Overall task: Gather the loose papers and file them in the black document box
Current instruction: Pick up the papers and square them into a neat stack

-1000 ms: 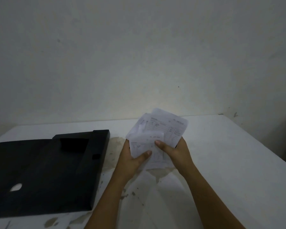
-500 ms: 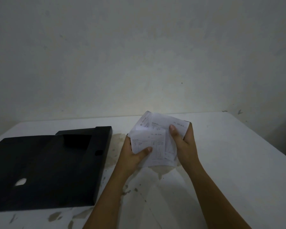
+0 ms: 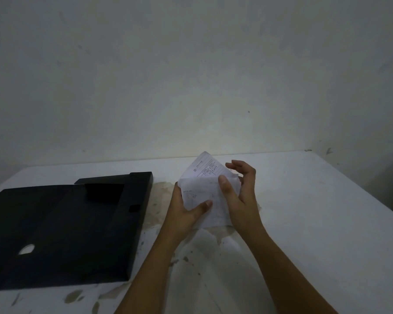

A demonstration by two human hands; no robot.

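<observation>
I hold a small stack of white printed papers (image 3: 205,189) upright above the middle of the white table (image 3: 315,211). My left hand (image 3: 186,211) grips the stack from the left, thumb across its front. My right hand (image 3: 241,191) is at the stack's right edge, thumb pressed on the front sheet and fingers curled loosely behind. The black document box (image 3: 61,232) lies flat on the table to the left of my hands, its lid side up, with a dark recess near its far end.
The table top shows brownish stains and flaked patches around and under my hands. A plain pale wall rises behind the table. The table's right edge runs diagonally at the far right.
My hands have squared the papers into a narrower, more upright stack. My right fingers have loosened and spread behind it; the view shifted slightly, box unmoved.
</observation>
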